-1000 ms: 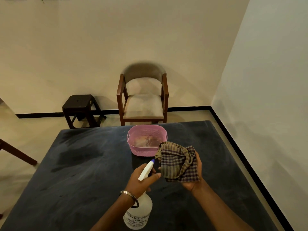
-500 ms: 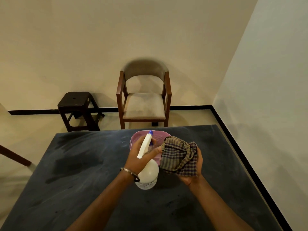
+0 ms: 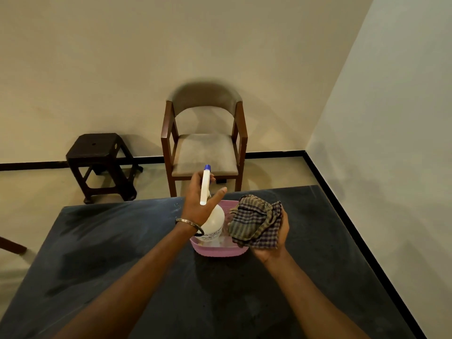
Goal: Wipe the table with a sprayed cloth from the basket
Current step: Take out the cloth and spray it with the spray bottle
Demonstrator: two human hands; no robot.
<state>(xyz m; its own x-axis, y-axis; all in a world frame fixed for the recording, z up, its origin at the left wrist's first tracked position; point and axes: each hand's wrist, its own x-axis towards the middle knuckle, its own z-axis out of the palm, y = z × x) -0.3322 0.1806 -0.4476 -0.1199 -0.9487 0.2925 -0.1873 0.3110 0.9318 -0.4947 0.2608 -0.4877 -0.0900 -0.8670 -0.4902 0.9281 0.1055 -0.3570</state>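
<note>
While our right hand (image 3: 274,237) cups the bunched cloth (image 3: 255,222) over the basket (image 3: 220,252) rim, our left hand (image 3: 199,204), fingers curled round its neck, lowers the spray bottle (image 3: 212,222) into that basket; seat it upright before releasing, then wipe the table (image 3: 117,253).

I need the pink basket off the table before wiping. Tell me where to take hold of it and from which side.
Grip the basket by its near rim, coming from above on the person's side. That edge is the only bare part: the spray bottle in the left hand sits over its left half, and the checked cloth in the right hand covers its right.
</note>
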